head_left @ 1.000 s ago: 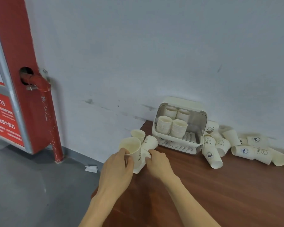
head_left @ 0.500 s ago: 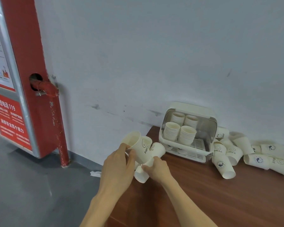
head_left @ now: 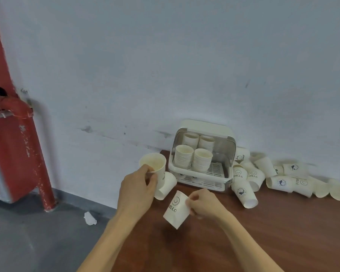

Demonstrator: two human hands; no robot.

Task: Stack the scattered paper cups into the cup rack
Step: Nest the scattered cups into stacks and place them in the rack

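My left hand grips an upright white paper cup by its side, just left of the cup rack. Another cup lies tilted on the table right behind that hand. My right hand pinches a "HELLO" smiley cup held upside down and slanted above the table. The white rack with its lid raised holds several stacks of cups. A heap of loose cups lies to the right of the rack along the wall.
The brown wooden table ends at its left edge just beyond my left hand, with grey floor below. A red pipe and red cabinet stand at far left. A crumpled paper scrap lies on the floor. The grey wall backs the rack.
My right hand has pulled one cup away from the cluster and turned it upside down, nearer to me. My left hand has raised its cup upright.
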